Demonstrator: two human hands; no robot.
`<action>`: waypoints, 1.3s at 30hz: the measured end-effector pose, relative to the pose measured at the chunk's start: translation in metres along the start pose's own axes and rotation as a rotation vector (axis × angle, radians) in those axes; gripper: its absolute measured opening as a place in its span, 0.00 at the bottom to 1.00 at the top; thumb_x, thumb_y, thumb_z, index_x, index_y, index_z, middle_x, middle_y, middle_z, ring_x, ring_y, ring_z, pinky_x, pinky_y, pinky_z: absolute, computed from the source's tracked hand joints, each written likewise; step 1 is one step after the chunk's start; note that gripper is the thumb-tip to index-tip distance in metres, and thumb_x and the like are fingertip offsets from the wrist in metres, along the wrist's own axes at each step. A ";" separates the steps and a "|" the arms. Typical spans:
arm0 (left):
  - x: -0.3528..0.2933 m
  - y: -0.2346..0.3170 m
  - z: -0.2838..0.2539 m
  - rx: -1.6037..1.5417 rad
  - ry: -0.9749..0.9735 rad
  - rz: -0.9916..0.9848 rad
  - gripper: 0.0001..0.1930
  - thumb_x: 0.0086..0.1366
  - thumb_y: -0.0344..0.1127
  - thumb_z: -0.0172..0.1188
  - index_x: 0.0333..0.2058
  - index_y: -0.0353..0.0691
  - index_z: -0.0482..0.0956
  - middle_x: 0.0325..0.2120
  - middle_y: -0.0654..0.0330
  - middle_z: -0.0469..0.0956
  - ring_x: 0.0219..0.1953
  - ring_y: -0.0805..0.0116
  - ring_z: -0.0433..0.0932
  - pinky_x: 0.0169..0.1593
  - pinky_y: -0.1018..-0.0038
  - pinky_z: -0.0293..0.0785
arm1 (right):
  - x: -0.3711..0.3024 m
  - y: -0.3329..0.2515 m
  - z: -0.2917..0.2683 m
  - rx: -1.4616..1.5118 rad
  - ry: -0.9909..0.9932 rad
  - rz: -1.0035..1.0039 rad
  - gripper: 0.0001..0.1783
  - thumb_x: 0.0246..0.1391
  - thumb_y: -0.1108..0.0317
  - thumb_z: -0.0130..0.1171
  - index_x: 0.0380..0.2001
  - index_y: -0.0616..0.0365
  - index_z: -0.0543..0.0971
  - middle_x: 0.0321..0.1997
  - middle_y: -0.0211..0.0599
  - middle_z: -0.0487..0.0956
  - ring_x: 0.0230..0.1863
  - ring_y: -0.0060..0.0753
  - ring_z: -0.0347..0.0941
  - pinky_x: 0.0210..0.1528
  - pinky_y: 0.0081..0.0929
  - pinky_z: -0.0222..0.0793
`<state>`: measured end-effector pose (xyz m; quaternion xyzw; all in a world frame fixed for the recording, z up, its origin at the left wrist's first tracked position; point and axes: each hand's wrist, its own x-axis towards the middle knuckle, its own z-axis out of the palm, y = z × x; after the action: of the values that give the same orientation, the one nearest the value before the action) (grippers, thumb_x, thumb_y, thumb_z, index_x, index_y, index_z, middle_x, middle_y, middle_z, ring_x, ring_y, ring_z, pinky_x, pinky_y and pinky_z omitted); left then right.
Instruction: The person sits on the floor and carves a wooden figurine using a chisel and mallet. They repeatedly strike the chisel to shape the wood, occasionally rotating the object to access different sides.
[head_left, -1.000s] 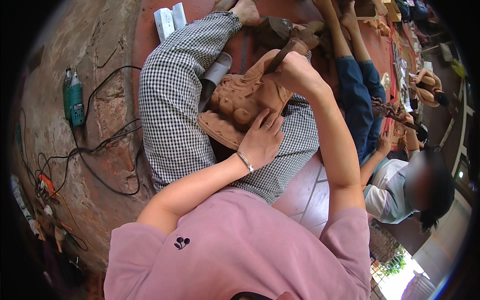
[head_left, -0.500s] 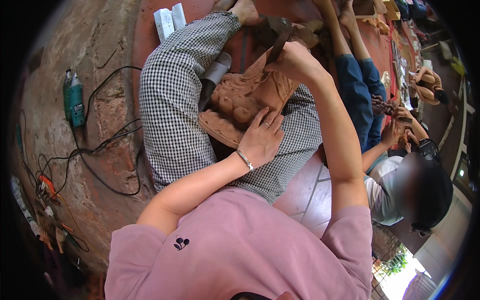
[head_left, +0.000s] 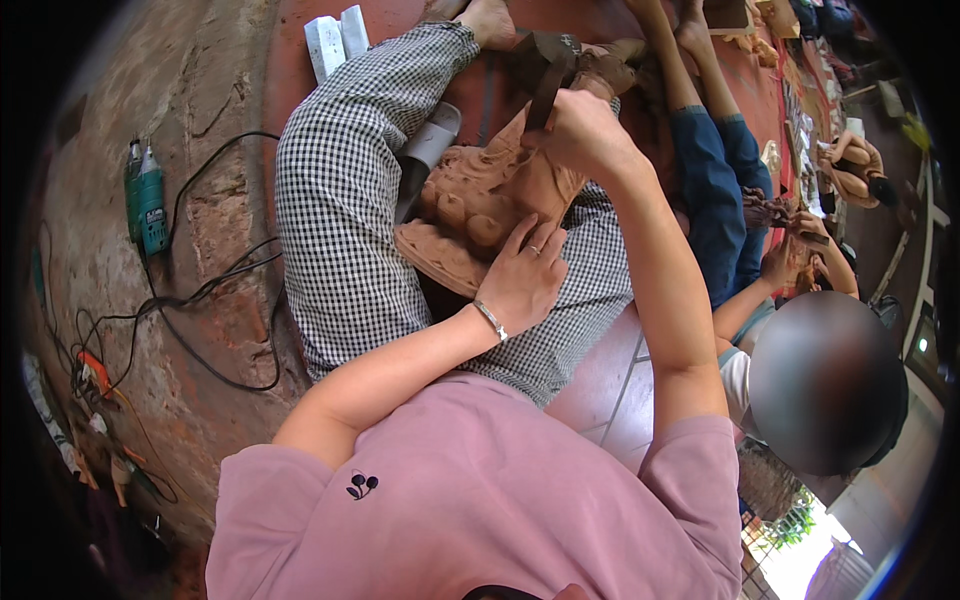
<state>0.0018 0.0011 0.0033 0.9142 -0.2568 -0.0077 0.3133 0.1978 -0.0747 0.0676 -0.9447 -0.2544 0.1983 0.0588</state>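
Note:
A reddish-brown wood carving (head_left: 458,217) with rounded, swirling relief lies across my lap between my legs. My left hand (head_left: 525,280) holds its near right edge, fingers slightly apart over the rim and the thumb hidden. At the carving's upper right, my right hand (head_left: 590,135) is closed on a dark brown strip (head_left: 549,95) that looks like sandpaper. The lower end of the strip comes down against the wood. My right fingertips are partly hidden behind the back of the hand.
Beside my left leg sits a grey slipper (head_left: 436,132). Green power tools (head_left: 152,210) and black cables (head_left: 200,292) lie at the left. Pale blocks (head_left: 325,48) are on the red floor ahead. On the right, a co-worker's hands (head_left: 790,255) hold a dark carved piece.
My right hand and the dark strip have shifted slightly, and my right forearm has swung a little left. My left hand stays in place. The co-worker's head has moved left.

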 end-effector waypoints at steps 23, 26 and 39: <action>0.003 0.017 0.025 0.054 0.019 0.004 0.10 0.60 0.34 0.56 0.34 0.37 0.83 0.60 0.43 0.70 0.69 0.48 0.62 0.76 0.48 0.35 | -0.143 0.011 0.043 1.589 0.444 0.253 0.47 0.57 0.76 0.64 0.74 0.57 0.50 0.61 0.58 0.73 0.29 0.22 0.79 0.28 0.15 0.76; 0.003 0.019 0.031 0.052 0.062 0.003 0.09 0.60 0.33 0.56 0.34 0.37 0.83 0.60 0.44 0.69 0.70 0.48 0.60 0.76 0.48 0.36 | -0.149 0.002 0.046 1.813 0.354 0.159 0.53 0.54 0.77 0.66 0.76 0.55 0.46 0.69 0.60 0.66 0.35 0.25 0.80 0.32 0.18 0.79; 0.004 0.014 0.020 0.149 -0.005 0.013 0.11 0.59 0.38 0.58 0.35 0.40 0.82 0.57 0.50 0.71 0.66 0.52 0.62 0.75 0.48 0.41 | -0.108 -0.008 0.069 1.307 0.450 0.226 0.18 0.71 0.61 0.53 0.50 0.66 0.82 0.25 0.34 0.82 0.25 0.16 0.75 0.25 0.14 0.65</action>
<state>-0.0048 -0.0219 -0.0037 0.9334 -0.2633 0.0110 0.2436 0.0806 -0.1218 0.0440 -0.7545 0.0354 0.1149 0.6451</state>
